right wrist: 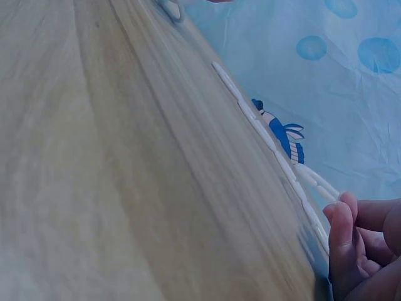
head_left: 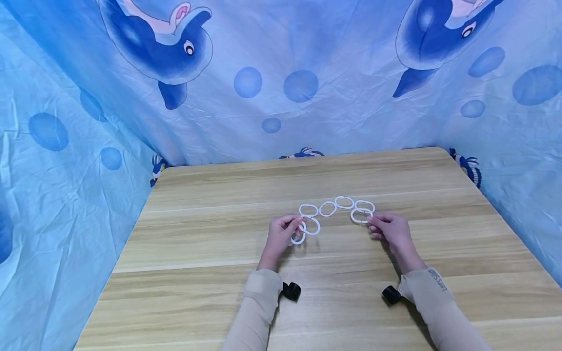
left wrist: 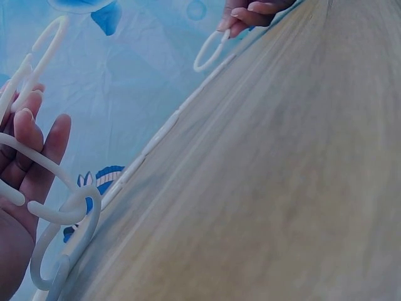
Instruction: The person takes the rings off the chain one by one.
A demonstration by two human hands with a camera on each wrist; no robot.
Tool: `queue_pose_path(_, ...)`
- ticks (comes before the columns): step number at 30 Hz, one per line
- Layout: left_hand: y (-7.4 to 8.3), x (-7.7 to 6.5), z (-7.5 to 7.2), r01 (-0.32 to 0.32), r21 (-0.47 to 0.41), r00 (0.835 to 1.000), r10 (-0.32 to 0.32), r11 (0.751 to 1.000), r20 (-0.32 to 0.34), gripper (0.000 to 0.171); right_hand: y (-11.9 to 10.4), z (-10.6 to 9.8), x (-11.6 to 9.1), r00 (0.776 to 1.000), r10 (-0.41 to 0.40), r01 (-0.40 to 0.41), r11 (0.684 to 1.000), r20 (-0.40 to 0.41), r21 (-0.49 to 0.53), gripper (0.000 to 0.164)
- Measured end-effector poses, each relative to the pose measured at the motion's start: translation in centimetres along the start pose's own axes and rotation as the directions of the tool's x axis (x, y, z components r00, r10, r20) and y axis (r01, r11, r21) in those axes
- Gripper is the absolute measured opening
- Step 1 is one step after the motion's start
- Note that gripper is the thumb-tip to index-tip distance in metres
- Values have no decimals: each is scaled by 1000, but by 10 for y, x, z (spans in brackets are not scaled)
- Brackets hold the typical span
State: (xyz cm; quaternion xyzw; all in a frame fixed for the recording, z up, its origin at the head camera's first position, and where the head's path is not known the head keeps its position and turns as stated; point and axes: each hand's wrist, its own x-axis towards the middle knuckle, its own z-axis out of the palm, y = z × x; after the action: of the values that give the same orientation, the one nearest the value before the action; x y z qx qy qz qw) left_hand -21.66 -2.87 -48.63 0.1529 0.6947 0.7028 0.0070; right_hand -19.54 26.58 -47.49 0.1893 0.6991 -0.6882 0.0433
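My left hand pinches a white plastic link, an oval ring with a gap in its side. Another white link hangs from it below the fingers. In the left wrist view, several links hook through each other around this hand. My right hand pinches a single link between thumb and fingertips, tilted above the table. Behind the hands, several more links lie flat in a curved row; whether these are joined cannot be made out.
The wooden table stretches out on all sides of the hands. A blue cloth with dolphin pictures hangs behind and beside it. A small black camera sits at the left wrist, another camera at the right.
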Motion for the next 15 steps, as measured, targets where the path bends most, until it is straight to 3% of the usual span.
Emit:
queue_pose_path(4,-1,1,1,35,-16,999,-36,999,-16,18,1,-2,-1,1000,21,-20,999,12,-28,36)
queue_pose_path(10,0,1,1,82,-28,996,-83,996,-23,19,-2,-3,-2,998,56,-54,994,18,-95,39)
queue_pose_path(15,13,-1,1,98,-36,995,-98,995,-8,18,-3,-3,-2,998,59,-56,990,23,-128,42)
